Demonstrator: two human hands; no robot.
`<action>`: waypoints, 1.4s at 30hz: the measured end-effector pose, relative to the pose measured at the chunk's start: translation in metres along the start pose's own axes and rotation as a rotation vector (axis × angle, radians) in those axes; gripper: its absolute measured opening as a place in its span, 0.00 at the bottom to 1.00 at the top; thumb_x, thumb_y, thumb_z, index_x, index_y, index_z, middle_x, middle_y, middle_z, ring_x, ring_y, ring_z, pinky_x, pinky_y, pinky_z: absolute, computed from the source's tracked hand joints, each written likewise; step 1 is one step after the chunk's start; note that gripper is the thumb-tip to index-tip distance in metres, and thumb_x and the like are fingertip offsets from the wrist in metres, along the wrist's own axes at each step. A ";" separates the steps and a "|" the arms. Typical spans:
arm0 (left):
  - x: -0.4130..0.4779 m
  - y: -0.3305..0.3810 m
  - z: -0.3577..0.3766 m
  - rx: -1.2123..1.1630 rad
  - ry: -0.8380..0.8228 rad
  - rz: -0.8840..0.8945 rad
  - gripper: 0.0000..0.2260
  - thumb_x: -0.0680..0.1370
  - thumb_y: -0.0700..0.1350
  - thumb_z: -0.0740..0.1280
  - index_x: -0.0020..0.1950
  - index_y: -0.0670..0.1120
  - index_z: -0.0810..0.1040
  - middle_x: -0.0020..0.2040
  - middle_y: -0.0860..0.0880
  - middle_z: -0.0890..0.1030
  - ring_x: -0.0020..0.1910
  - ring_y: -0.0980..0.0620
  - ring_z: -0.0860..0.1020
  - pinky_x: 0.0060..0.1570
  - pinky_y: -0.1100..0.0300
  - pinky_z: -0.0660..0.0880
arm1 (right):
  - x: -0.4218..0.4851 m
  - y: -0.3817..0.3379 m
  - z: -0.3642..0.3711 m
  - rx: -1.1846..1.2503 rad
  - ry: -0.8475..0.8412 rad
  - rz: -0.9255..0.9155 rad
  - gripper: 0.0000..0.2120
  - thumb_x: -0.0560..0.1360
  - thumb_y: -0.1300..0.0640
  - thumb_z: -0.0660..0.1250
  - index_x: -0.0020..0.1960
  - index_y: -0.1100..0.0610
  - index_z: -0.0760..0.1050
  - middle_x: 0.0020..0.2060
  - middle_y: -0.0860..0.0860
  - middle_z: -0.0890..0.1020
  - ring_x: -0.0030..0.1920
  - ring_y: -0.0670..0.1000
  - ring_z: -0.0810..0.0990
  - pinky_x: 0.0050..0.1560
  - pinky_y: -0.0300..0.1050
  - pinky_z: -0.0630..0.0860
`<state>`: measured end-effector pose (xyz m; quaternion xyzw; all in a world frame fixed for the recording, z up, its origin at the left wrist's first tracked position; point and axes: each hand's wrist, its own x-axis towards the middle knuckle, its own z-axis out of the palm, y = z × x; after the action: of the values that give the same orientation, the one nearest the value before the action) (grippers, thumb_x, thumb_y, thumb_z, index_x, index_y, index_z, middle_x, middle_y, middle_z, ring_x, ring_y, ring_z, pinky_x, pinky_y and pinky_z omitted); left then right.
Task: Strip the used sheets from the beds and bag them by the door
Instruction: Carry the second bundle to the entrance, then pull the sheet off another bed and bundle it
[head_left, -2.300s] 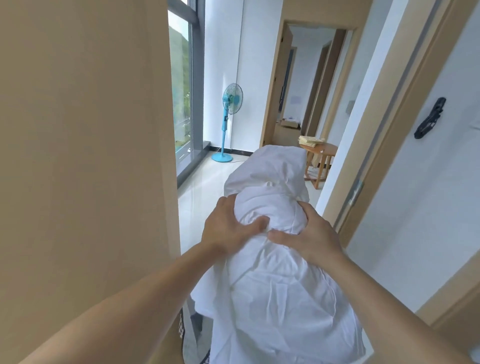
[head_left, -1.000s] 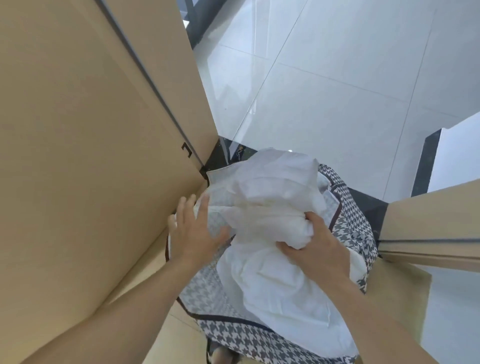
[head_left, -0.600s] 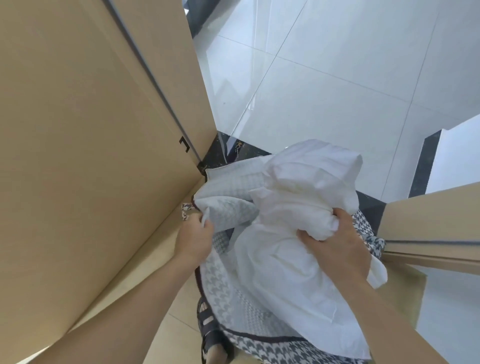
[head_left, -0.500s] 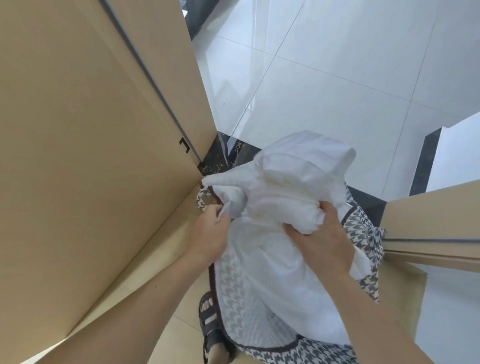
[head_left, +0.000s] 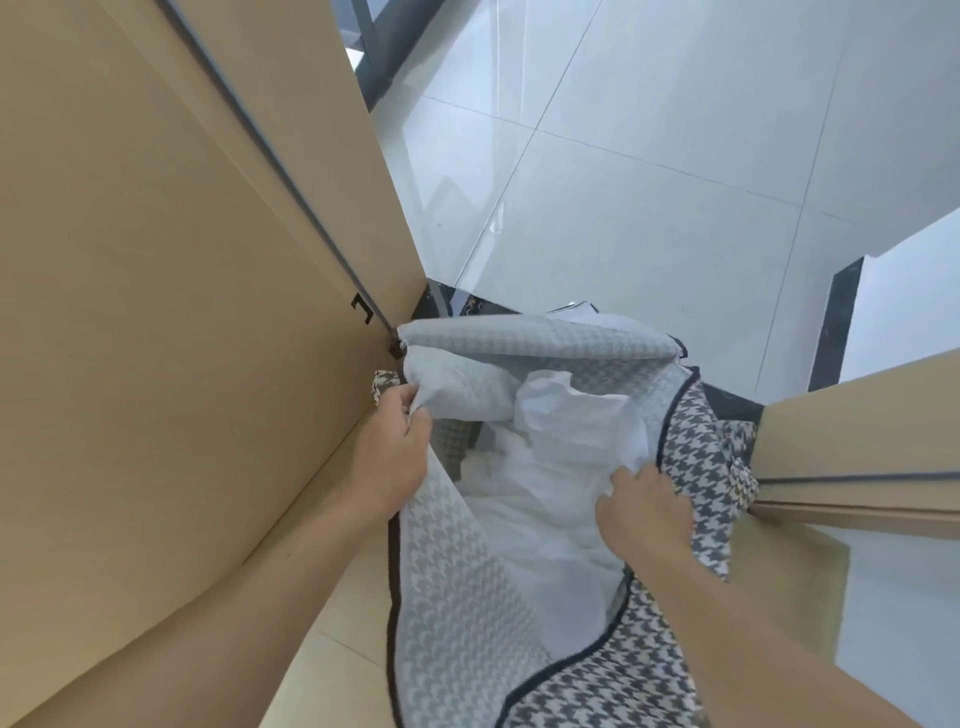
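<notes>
Sheets now sit low inside the bag, no longer heaped over its rim. Left hand pinches the left rim open; right hand clenches sheets near the right rim. Bagging nrly done, I reckon.

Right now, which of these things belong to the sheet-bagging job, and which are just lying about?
In the job: white sheets, inside the houndstooth bag; left hand pinching the bag's rim; right hand gripping the sheets.
Just there: tan wood panel; glossy floor tiles; dark threshold strip.
</notes>
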<state>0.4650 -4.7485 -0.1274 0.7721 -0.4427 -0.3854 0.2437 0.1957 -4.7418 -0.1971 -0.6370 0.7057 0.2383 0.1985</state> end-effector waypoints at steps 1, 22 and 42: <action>-0.003 -0.003 0.004 0.012 -0.013 0.006 0.17 0.83 0.49 0.58 0.73 0.50 0.67 0.61 0.55 0.76 0.58 0.54 0.75 0.49 0.58 0.71 | -0.003 0.000 -0.004 -0.004 0.001 -0.035 0.15 0.81 0.51 0.53 0.64 0.51 0.72 0.63 0.53 0.72 0.62 0.54 0.72 0.58 0.51 0.68; -0.090 0.075 -0.169 0.533 0.052 -0.011 0.32 0.76 0.52 0.63 0.78 0.48 0.58 0.74 0.46 0.65 0.71 0.43 0.64 0.66 0.48 0.66 | -0.170 -0.072 -0.204 0.105 0.127 -0.447 0.26 0.80 0.43 0.60 0.74 0.52 0.64 0.71 0.53 0.68 0.71 0.56 0.65 0.66 0.54 0.67; -0.514 0.014 -0.422 0.407 1.021 -0.470 0.30 0.77 0.54 0.63 0.77 0.50 0.60 0.78 0.48 0.59 0.78 0.46 0.52 0.74 0.47 0.57 | -0.531 -0.287 -0.301 -0.166 0.455 -1.391 0.33 0.75 0.41 0.65 0.76 0.52 0.62 0.73 0.54 0.65 0.73 0.57 0.62 0.68 0.55 0.64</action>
<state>0.6408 -4.2926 0.3243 0.9682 -0.1517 0.0831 0.1810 0.5457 -4.5138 0.3317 -0.9840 0.1419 -0.0283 0.1035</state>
